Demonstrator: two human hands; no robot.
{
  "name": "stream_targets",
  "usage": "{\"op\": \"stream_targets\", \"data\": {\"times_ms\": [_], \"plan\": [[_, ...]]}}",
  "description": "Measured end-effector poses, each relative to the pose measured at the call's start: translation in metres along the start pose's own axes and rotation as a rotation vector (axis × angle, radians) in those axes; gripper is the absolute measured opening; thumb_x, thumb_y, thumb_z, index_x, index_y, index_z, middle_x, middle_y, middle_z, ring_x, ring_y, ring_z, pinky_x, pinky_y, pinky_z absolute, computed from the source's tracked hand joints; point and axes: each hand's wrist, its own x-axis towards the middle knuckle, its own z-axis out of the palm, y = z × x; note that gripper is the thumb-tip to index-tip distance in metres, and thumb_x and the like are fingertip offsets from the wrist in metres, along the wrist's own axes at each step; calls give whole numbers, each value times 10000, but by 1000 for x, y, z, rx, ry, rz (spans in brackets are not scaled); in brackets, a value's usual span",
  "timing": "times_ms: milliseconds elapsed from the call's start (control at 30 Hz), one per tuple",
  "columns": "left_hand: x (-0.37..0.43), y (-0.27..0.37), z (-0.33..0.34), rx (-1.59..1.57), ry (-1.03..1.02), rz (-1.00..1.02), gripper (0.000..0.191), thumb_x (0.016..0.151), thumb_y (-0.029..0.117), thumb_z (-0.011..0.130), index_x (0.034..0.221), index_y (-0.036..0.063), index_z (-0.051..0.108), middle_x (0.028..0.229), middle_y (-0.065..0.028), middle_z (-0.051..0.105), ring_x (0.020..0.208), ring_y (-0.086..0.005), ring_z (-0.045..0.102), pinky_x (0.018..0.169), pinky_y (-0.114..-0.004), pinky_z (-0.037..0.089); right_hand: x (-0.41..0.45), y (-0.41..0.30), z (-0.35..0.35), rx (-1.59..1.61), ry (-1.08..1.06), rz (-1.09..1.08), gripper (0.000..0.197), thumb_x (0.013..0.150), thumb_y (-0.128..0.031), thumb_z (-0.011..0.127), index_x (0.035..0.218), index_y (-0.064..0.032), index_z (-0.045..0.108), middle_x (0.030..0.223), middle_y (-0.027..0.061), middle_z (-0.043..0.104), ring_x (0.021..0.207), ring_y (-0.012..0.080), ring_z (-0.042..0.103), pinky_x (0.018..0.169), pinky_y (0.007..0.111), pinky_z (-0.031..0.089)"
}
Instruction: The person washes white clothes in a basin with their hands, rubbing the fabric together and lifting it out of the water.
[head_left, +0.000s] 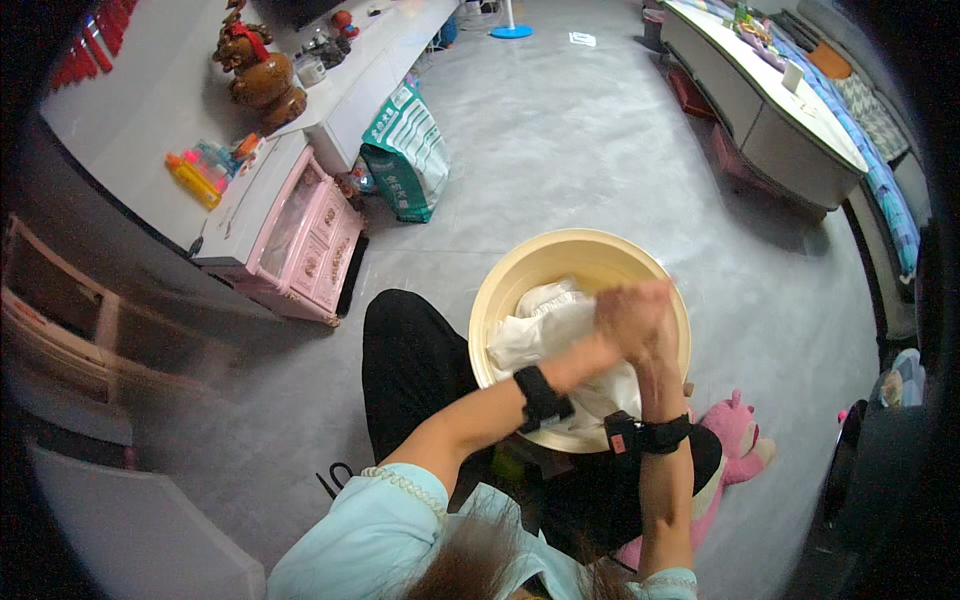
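A cream-coloured round basin (577, 244) stands on the floor between my knees. White cloth (525, 337) lies bunched inside it, with a gathered, ruffled edge at the far side. My left hand (616, 319) and my right hand (654, 341) meet above the right part of the basin, pressed together or overlapping. Motion blur hides the fingers, so whether cloth is between them does not show. Each wrist wears a black strap; the left strap (541, 397) is over the basin's near side, and the right strap (664, 435) is by its near-right rim.
A pink plush toy (731, 427) lies on the floor right of the basin. Ahead to the left stands a green-and-white bag (405, 157) bearing writing, near a pink drawer cabinet (315, 251). A white-topped table (787, 97) is at the far right. Black scissor-like handles (335, 478) lie by my left side.
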Motion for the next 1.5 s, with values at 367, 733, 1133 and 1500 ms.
{"op": "stream_targets", "data": {"times_ms": [367,733,1133,1500], "plan": [[-23,23,5,59,58,218,236,837,281,456,812,83,583,518,-158,481,444,-281,506,418,-364,382,-11,-4,-2,116,206,-42,247,872,-288,478,977,-67,515,837,17,558,741,105,539,601,203,463],[52,-69,-45,-686,17,-357,359,879,296,487,658,18,534,574,31,468,519,-52,385,465,-235,327,-35,-42,33,-369,29,183,432,827,-424,526,933,-5,554,759,40,532,639,111,517,520,225,419],[-25,38,-1,-70,-129,310,231,821,198,509,692,21,582,541,-176,504,520,-295,540,511,-349,413,-6,-14,1,-45,200,62,260,837,-360,517,787,-105,532,693,5,495,577,104,464,478,253,388],[-37,39,4,-74,-81,260,277,848,224,491,694,6,566,527,-187,458,451,-261,500,461,-359,375,-15,-17,-2,66,266,164,197,829,-296,511,824,-99,519,712,-10,484,589,91,448,486,247,379]]}}
